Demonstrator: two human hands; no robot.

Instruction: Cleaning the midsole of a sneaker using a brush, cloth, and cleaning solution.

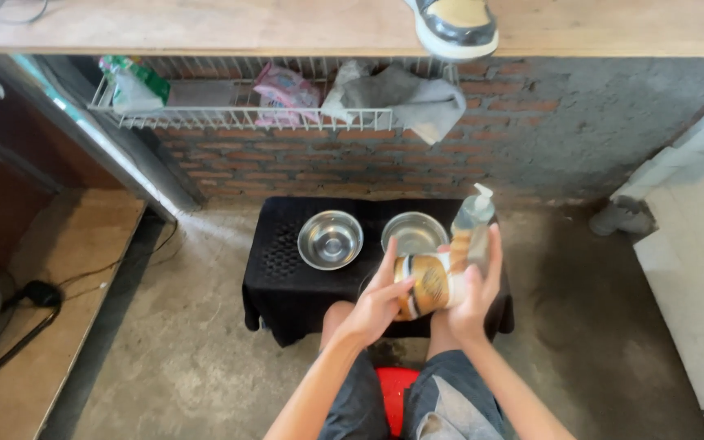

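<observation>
Two steel bowls (330, 239) behind cup (427, 285)

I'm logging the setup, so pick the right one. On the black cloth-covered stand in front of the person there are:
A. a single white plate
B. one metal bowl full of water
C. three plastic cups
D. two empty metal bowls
D: two shiny metal bowls, the left bowl and the right bowl, sit side by side on the black stand, both showing bare insides, behind the shoe held between the left hand and right hand.
</observation>
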